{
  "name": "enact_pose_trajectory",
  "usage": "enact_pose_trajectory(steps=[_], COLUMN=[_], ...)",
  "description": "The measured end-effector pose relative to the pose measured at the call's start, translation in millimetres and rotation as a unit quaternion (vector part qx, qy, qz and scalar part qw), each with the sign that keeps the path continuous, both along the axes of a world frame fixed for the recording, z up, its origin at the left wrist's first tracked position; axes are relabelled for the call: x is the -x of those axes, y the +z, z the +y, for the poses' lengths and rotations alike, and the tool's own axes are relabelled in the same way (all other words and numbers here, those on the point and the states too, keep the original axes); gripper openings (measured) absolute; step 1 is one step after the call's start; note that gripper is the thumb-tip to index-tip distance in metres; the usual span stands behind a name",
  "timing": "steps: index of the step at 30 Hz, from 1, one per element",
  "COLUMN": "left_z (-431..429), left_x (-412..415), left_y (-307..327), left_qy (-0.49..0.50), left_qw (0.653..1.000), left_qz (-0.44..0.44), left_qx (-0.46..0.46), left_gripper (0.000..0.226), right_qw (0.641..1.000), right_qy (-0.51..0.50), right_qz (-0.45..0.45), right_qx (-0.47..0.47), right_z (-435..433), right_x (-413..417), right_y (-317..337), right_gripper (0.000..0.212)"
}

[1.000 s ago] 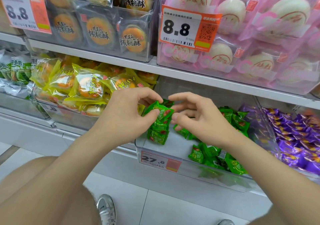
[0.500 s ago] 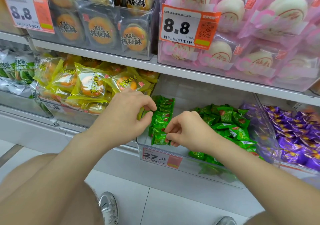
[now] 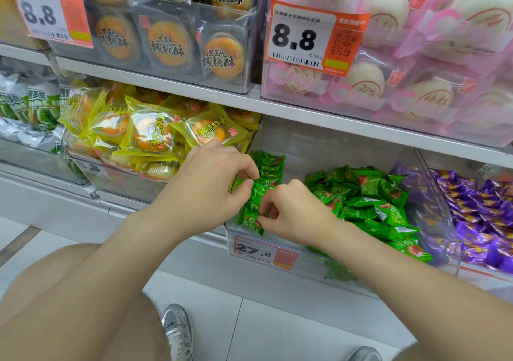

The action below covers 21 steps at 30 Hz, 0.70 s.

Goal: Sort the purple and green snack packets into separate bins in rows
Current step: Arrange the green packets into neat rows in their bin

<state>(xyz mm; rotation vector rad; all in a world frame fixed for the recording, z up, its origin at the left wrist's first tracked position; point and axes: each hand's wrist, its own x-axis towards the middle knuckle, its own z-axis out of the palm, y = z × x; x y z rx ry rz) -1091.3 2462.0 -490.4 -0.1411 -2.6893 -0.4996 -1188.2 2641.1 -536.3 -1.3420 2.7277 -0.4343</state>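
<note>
A clear bin point(image 3: 327, 149) on the lower shelf holds green snack packets. Along its left wall runs a neat row of green packets point(image 3: 270, 166), and a loose heap of green packets point(image 3: 366, 194) fills its right side. My left hand point(image 3: 205, 186) pinches the row near its middle with thumb and fingers. My right hand point(image 3: 291, 213) pinches the front packet point(image 3: 249, 220) of that row at the bin's front edge. Purple packets point(image 3: 483, 216) fill the neighbouring bin on the right.
Yellow pastry packets point(image 3: 150, 133) fill the bin to the left. Brown pastry boxes point(image 3: 166, 41) and pink bun packs point(image 3: 416, 69) stand on the shelf above. A price tag reading 27.8 point(image 3: 263, 252) hangs on the green bin's front. White floor tiles and my shoes lie below.
Both hands came down from above the bin onto the row. My right hand moved to the row's front end, and the packet held a second ago now stands in the row.
</note>
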Motion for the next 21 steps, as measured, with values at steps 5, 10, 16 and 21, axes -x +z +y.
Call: enact_pose_trajectory(steps=[5, 10, 16, 21], left_z=[0.2, 1.3, 0.5, 1.1], left_x=[-0.4, -0.4, -0.3, 0.3], left_y=[-1.0, -1.7, -2.9, -4.2], left_qy=[0.000, 0.003, 0.000, -0.008], left_qw=[1.000, 1.000, 1.000, 1.000], left_qz=[0.003, 0.008, 0.008, 0.021], left_qx=[-0.001, 0.002, 0.003, 0.001], left_gripper=[0.017, 0.014, 0.014, 0.013], right_qw=[1.000, 1.000, 1.000, 0.993], right_qy=[0.001, -0.002, -0.006, -0.076], right_qz=[0.010, 0.015, 0.009, 0.066], right_qx=[-0.004, -0.004, -0.004, 0.056], right_z=[1.8, 4.2, 10.3, 34.8], right_x=[0.0, 0.7, 4.5, 34.3], right_y=[-1.5, -3.6, 4.2, 30.4], right_gripper=[0.013, 0.014, 0.018, 0.012])
